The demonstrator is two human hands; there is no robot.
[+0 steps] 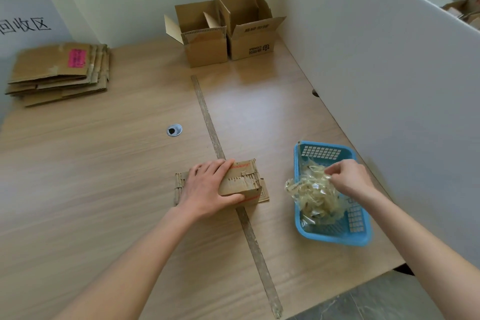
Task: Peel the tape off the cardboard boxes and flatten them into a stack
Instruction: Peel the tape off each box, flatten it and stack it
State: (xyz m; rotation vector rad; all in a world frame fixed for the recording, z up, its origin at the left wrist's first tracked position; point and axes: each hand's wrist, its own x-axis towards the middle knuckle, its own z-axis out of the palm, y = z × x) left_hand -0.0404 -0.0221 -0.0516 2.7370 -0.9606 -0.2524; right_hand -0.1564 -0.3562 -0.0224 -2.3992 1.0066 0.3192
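Far left: flattened stack (58,74) on the table (104,189). Centre: our left hand (207,189) lies spread, pressing the small box (242,183) down. Right: our right hand (349,176) pinches peeled tape (315,193) over the blue basket (361,240). Risk: sticky tape may cling to the fingers and lift out again.

Light wood-grain tabletop (104,163) with a grey-brown strip (207,117) down its middle. Brown cardboard stack (59,73) at the far left corner bears a pink label (77,57). Blue lattice basket (359,238) near the right edge holds yellowish clear tape (315,193).
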